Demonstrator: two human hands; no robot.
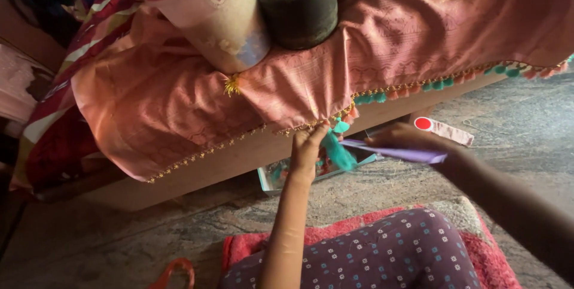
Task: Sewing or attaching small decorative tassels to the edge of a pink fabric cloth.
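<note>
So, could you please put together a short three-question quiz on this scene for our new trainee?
1. True or false: the left hand pinches teal thread at the edge of the pink cloth.
2. What does the right hand hold? A) a thin purple strip B) a spoon C) a cup
3. Which lidded thing stands on the cloth beside the dark round pot?

Key
1. True
2. A
3. The plastic jar with a pink lid
</note>
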